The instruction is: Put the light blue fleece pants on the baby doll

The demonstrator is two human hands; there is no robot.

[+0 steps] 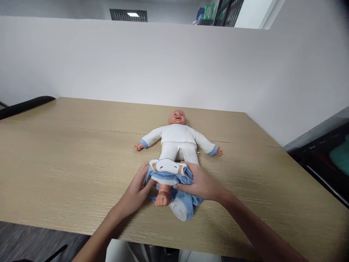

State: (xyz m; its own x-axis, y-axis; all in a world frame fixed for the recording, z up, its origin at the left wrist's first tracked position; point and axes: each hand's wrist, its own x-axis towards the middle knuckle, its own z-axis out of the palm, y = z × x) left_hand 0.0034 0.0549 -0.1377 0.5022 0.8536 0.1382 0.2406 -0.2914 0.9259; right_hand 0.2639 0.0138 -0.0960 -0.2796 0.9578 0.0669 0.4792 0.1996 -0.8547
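While a doll [178,133] lies on its back with its head toward the far edge of the bench [81,153] and its feet toward the near edge, both hands grip a blue garment [169,178] gathered around its lower legs. The left hand [139,183] is partly curled, thumb and fingers closed on the cloth on the side toward the bench's left edge. The right hand [203,182] holds the opposite side in the same way, its thumb reaching along the near rim of the cloth; its other fingers are mostly hidden. One bare foot [163,198] pokes out between the hands, pointing at the near edge, and beside it lies a blue leg of the garment ending in a white sole [179,209]. The doll's arms spread toward the left and right edges, each white sleeve ending in a blue cuff [144,143]. Beyond the far edge stands a white wall [163,62]
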